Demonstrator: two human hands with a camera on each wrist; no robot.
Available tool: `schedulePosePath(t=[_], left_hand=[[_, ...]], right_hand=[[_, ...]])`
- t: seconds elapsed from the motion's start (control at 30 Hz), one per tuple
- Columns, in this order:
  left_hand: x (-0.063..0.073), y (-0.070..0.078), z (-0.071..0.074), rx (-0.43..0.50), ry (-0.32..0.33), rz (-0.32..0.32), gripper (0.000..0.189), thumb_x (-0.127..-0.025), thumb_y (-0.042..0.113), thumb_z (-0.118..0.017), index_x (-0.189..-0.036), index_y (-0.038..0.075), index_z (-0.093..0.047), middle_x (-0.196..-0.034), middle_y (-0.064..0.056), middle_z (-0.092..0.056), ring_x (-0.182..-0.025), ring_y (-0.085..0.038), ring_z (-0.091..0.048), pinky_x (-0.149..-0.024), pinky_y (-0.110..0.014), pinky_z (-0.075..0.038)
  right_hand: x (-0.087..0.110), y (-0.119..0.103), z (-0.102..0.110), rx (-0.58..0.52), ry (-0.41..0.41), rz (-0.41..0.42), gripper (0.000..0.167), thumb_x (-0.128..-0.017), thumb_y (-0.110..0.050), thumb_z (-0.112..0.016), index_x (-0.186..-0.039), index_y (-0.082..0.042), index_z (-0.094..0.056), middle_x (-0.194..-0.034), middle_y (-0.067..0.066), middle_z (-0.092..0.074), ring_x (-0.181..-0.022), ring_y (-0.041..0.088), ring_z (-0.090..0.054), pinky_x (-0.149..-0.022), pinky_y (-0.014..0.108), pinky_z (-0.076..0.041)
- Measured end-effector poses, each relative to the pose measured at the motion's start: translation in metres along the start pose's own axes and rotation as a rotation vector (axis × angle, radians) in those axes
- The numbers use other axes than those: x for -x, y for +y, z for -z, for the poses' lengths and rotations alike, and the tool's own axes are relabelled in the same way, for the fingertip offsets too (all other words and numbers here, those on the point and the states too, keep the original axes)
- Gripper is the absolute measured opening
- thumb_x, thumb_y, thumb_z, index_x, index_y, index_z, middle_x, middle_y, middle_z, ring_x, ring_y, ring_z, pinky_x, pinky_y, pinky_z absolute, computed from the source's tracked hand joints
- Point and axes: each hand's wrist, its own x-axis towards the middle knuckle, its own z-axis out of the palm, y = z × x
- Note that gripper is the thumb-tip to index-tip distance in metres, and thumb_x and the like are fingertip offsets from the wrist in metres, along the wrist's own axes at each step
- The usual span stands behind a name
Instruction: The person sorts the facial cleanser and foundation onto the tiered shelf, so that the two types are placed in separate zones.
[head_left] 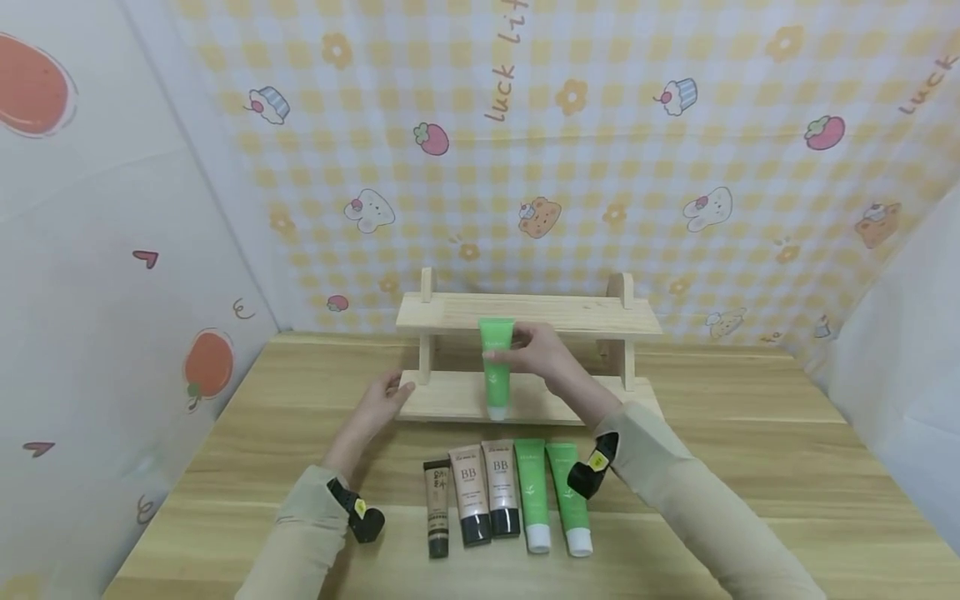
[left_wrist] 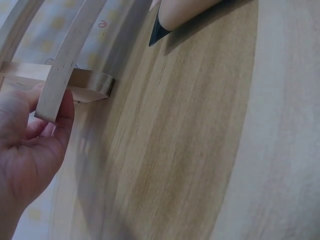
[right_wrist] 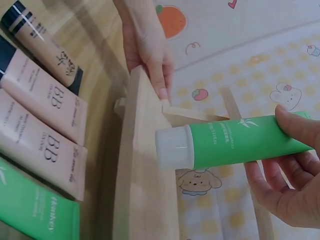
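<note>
A green squeeze tube (head_left: 497, 371) is pinched between the thumb and fingers of my right hand (head_left: 546, 357). It stands upright, white cap (right_wrist: 174, 147) downward, in front of the two-tier wooden shelf (head_left: 450, 398). Whether the cap touches the lower board cannot be told. My left hand (head_left: 381, 402) grips the left end of the lower board; in the left wrist view, its thumb and fingers (left_wrist: 64, 122) lie on either side of the board end (left_wrist: 52, 100).
Before the shelf, a row of tubes lies on the wooden table (head_left: 247, 467): a slim brown tube (head_left: 437, 500), two beige BB cream tubes (head_left: 470, 492) and two more green tubes (head_left: 533, 492). A yellow-checked cloth (head_left: 480, 167) hangs behind the shelf.
</note>
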Motion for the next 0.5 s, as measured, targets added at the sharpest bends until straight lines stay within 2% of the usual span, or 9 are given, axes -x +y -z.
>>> schedulePosePath(t=[0.27, 0.5], left_hand=[[0.002, 0.0, -0.001, -0.001, -0.001, -0.009, 0.058, -0.097, 0.028, -0.042, -0.14, -0.006, -0.023, -0.141, -0.028, -0.032, -0.129, -0.043, -0.034, -0.107, -0.051, -0.033], [0.001, 0.001, -0.001, 0.018, 0.003, 0.014, 0.059, -0.097, 0.03, -0.042, -0.141, -0.004, -0.022, -0.142, -0.026, -0.031, -0.131, -0.042, -0.033, -0.107, -0.05, -0.032]], right_hand=[[-0.011, -0.016, -0.001, 0.043, 0.056, 0.019, 0.043, -0.074, -0.023, -0.076, -0.112, -0.008, -0.062, -0.114, 0.01, -0.064, -0.108, 0.025, -0.06, -0.089, 0.037, -0.052], [-0.02, -0.031, -0.001, -0.025, 0.069, 0.065, 0.042, -0.075, -0.02, -0.075, -0.113, -0.006, -0.062, -0.114, 0.01, -0.064, -0.108, 0.024, -0.059, -0.09, 0.036, -0.051]])
